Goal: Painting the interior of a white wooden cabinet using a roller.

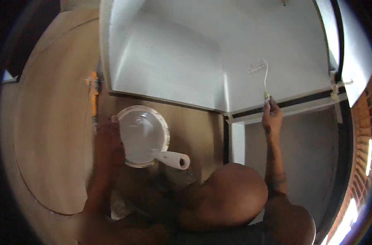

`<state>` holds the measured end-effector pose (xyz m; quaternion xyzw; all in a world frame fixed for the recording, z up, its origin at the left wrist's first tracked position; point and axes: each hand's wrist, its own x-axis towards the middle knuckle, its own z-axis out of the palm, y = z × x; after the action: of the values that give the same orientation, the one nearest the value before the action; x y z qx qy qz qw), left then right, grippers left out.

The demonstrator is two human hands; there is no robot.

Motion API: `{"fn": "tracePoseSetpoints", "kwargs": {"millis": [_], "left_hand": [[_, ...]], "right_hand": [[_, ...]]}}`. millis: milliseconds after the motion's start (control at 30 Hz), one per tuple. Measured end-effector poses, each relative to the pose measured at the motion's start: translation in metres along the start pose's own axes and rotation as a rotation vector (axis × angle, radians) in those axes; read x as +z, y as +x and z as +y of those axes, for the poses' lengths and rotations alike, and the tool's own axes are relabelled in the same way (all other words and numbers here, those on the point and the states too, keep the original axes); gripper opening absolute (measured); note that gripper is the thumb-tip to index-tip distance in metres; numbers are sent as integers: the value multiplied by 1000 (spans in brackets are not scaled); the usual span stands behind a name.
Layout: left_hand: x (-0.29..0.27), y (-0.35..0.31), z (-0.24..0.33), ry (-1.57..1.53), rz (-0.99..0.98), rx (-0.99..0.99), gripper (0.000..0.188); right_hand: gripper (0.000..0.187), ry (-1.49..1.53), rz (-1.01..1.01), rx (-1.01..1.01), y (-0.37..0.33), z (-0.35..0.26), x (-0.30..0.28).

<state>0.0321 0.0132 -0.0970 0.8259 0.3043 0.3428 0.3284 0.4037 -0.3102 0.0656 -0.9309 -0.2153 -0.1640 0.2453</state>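
Note:
My right hand (272, 116) is closed round the handle of a small paint roller (266, 81). Its thin bent wire frame reaches up to the pale roller head, which rests against the inner surface of a large white box-like panel unit (169, 61). At the left, my left hand (110, 139) grips the left rim of a round bucket (168, 132) of whitish liquid; its fingers are dim and partly hidden. A tool with a thick white handle (174, 159) leans out over the bucket's lower right rim, its other end in the liquid.
An orange-handled tool (94, 96) lies on the brown floor (51, 122), left of the bucket. My bent knee (239, 196) is between my arms. A dark-edged frame (288, 100) runs below the white panels, and a slatted orange-brown surface (361, 134) is at the far right.

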Motion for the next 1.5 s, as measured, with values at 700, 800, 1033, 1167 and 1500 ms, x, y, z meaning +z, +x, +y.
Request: {"fn": "tracePoseSetpoints", "kwargs": {"millis": [700,800,1033,1167,1500], "left_hand": [[16,-11,-8,-397,138,-533,65],[22,-15,-24,-271,92,-431,44],[9,-2,1,-319,55,-558,41],[4,-3,14,-496,157,-570,53],[13,-10,-2,-406,195,-512,55]], "right_hand": [[33,45,-1385,-353,-60,-237,22],[33,61,-1524,-368,-61,-246,53],[44,-27,-1483,-529,-52,-242,53],[44,55,-1449,-453,-50,-249,27],[42,35,-1455,-235,-37,-242,1]]}}
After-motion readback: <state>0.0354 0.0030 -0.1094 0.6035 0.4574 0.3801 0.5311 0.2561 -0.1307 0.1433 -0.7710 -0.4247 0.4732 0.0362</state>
